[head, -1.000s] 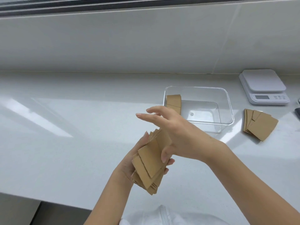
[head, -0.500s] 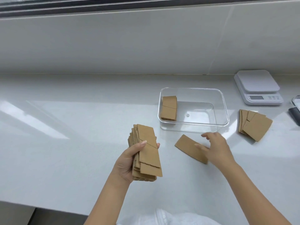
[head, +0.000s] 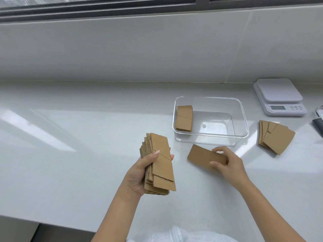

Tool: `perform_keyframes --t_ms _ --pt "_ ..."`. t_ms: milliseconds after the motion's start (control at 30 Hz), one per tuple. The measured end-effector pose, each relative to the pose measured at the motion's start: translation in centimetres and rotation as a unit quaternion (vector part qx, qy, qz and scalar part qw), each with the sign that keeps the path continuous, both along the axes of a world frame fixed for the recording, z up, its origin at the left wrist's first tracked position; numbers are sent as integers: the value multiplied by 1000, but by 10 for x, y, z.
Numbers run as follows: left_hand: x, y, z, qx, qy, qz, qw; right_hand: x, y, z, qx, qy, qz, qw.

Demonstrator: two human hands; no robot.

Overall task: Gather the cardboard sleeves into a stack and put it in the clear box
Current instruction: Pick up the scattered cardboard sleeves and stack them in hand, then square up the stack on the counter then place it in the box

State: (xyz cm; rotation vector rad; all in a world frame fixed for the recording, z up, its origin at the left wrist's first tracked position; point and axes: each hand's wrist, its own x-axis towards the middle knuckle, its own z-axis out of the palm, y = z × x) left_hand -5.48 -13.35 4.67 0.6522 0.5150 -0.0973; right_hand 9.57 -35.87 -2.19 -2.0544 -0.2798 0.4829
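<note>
Brown corrugated cardboard sleeves are kinda all over: a fanned stack [head: 160,165] sits clenched in the left hand [head: 139,173], thumb across the top one, held above the glossy white countertop [head: 70,137]. The right hand [head: 229,163] pinches one end of a single flat sleeve [head: 201,157] lying on the counter just in front of the clear rectangular plastic box [head: 239,119]. That box has a small stack [head: 184,117] at its left end already. Another loose pile [head: 275,136] sits right of the box, near a white digital kitchen scale [head: 279,95].
</note>
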Motion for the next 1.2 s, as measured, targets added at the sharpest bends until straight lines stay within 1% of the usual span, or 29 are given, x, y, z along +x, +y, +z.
perform_keyframes --t_ms 67,100,133,167,200,267,300,333,367,400,467,533,600,633,667,700,733,767,800,833,900,1000,1067,1133,1167,1200 --pt "0 2 0 4 4 4 1000 5 1 23 151 61 -10 987" --pt "-1 3 -1 8 9 3 1000 8 3 39 217 91 4 972" --pt "-2 4 0 14 15 -4 1000 10 5 56 262 117 38 957" --pt "-4 4 1 20 22 -15 999 12 7 73 280 131 89 947" --pt "-4 3 3 23 27 -30 999 12 11 89 277 139 150 939" --pt "-5 2 4 20 30 -55 998 8 24 115 236 145 262 924" --pt "-5 2 5 13 27 -68 997 3 33 123 210 142 298 920" --pt "-5 1 7 3 21 -85 996 -3 44 129 182 132 314 922" --pt "-5 0 8 -7 12 -101 995 -10 55 131 154 114 309 932" --pt "-5 -1 10 -13 1 -118 993 -16 64 132 130 87 282 947" --pt "-4 -5 15 -25 -24 -147 989 -28 79 129 97 18 207 973" --pt "-3 -6 18 -43 -42 -156 986 -40 87 124 96 -18 141 985" --pt "-2 -5 20 -39 -55 -148 987 -53 90 116 107 -27 67 992" --pt "-1 -5 20 -26 -57 -140 988 -60 90 113 107 -20 28 994" --pt "0 -4 21 -9 -58 -133 989 -66 90 110 112 12 -8 994" --pt "1 -5 22 6 -64 -130 989 -73 90 107 137 78 -30 987" --pt "4 -6 23 24 -74 -134 988 -80 90 104 183 166 -43 968" --pt "7 -8 24 52 -82 -137 986 -85 89 102 237 253 -46 937" --pt "11 -10 26 96 -84 -140 982 -90 89 100 280 312 -41 907" --pt "15 -12 27 147 -86 -144 975 -93 87 98 309 336 -34 889" --pt "22 -18 31 230 -101 -150 956 -95 80 93 347 338 -26 874" --pt "30 -28 37 294 -131 -170 931 -89 68 92 382 309 -21 871" --pt "36 -35 41 358 -132 -184 906 -84 60 93 398 295 -26 868" --pt "44 -38 40 452 -103 -184 867 -79 53 94 389 277 -33 878" --pt "46 -38 38 484 -81 -189 851 -78 52 92 371 267 -43 888" --pt "52 -45 37 493 -69 -202 844 -73 43 91 353 251 -59 899"
